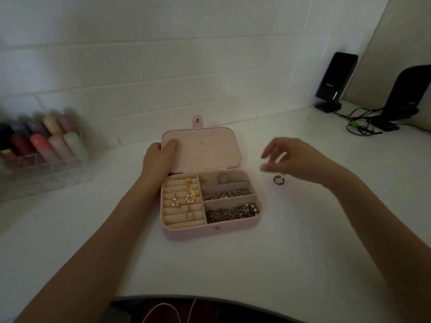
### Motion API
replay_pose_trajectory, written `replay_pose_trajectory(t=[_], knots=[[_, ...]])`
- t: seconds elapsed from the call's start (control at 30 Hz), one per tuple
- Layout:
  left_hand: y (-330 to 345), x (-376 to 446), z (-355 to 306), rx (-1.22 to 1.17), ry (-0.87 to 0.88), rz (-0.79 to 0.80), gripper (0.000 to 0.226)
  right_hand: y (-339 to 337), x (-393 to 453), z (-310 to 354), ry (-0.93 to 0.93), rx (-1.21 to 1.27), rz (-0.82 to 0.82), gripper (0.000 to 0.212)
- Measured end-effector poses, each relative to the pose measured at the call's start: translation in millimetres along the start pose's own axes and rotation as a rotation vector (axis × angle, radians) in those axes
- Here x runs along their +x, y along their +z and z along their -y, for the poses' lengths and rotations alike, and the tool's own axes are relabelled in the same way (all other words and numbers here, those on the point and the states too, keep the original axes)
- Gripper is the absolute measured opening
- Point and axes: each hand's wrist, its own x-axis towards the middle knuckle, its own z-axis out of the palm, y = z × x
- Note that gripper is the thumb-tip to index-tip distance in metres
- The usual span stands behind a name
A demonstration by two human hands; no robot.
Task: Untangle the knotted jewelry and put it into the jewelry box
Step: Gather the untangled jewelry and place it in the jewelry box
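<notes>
Resting on the open lid [210,150] of the pink jewelry box [210,229], the left hand [161,157] lay flat near the middle of the frame, fingers straight and thumb along the lid's left edge, holding nothing. The box sat on the white table [256,264], lid tipped back toward the tiled wall [163,54].

Over to the right of the box, the right hand [291,157] hovered above the table, blurred, fingers loosely bent and apart; whether the fingertips pinched anything I could not tell. Just below it a dark ring [279,179] lay on the table, apart from the box.

Inside the box, gold earrings [189,190] and pearl hoops sat across the padded rolls on the left side. On the right side, the top compartment held silver rings [223,177], the middle one a string of beads [227,194], and the bottom one a heap of chains and beads [233,212], crowded together.

At the left edge of the frame stood a clear organizer [44,169] with coloured tubes. In the upper right, two black speakers [335,78] stood on the table with cables [359,122] lying between them.
</notes>
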Motion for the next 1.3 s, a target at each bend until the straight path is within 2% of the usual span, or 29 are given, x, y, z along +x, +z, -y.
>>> replay_pose_trajectory(t=[0.07, 0.13, 0.3, 0.4, 0.47, 0.57, 0.67, 0.73, 1.03, 1.1, 1.2, 1.3], knots=[[0.3, -0.3, -0.1, 0.005, 0.005, 0.0, 0.028, -6.8, -3.5, -13.9, 0.106, -0.112, 0.202, 0.032], [0.5, -0.9, 0.1, -0.002, 0.002, 0.003, 0.028, -4.4, -4.3, -17.6, 0.119, -0.127, 0.254, 0.031], [-0.3, -1.4, -1.1, -0.01, -0.007, 0.003, 0.029, -1.0, -1.3, -13.6, 0.032, -0.141, 0.168, 0.014], [-0.4, -0.8, -1.0, -0.003, -0.016, 0.001, 0.03, 3.2, -1.6, -6.9, -0.036, -0.13, 0.035, 0.016], [-0.6, -1.4, -1.4, 0.017, -0.01, 0.0, 0.029, 11.1, -3.2, 4.4, -0.131, -0.021, -0.089, 0.018], [0.5, -1.7, -1.2, 0.014, -0.004, -0.001, 0.028, 28.2, -9.1, 25.7, -0.369, 0.11, -0.25, 0.016], [0.6, -1.7, -1.2, 0.01, -0.003, -0.001, 0.027, 45.2, -9.6, 33.9, -0.48, -0.037, -0.161, 0.017], [0.8, -0.4, -0.5, 0.008, 0.002, 0.0, 0.027, 51.3, -7.3, 31.2, -0.455, -0.072, -0.089, 0.017], [1.2, 1.1, 2.0, -0.007, 0.006, -0.002, 0.028, 48.4, -5.5, 25.2, -0.465, -0.074, -0.066, 0.015], [1.4, 1.8, 2.6, -0.01, 0.0, -0.001, 0.029, 47.9, -3.6, 21.7, -0.493, -0.07, -0.083, 0.012], [1.0, 1.7, 2.2, -0.013, -0.008, -0.001, 0.03, 47.4, -3.4, 20.6, -0.449, 0.087, -0.132, 0.01], [1.0, -2.3, 0.9, -0.054, 0.04, -0.019, 0.03, 46.0, 0.4, 18.8, -0.269, 0.18, -0.271, 0.022]])
